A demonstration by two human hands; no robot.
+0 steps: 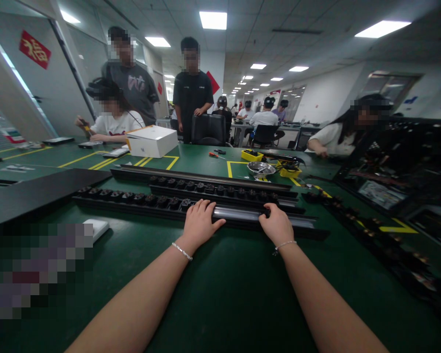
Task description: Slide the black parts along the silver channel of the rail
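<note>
One rail (238, 214) beneath | left fingers (203, 206) atop, unclenched | right fingers (274, 209) pinching black module (267, 213)

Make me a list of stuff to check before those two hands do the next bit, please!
1. Left hand on the front rail: ok, it rests there beside the row of black pieces.
2. Right hand at the small black piece: ok, its fingers curl around it.
3. Small black piece sitting properly in the rail: cannot tell, the fingers hide too much.
4. No gap along the front rail: not ok, a bare shiny stretch shows between the hands.
5. Red-handled screwdriver away from the hands: ok, it lies beyond the rails.
</note>
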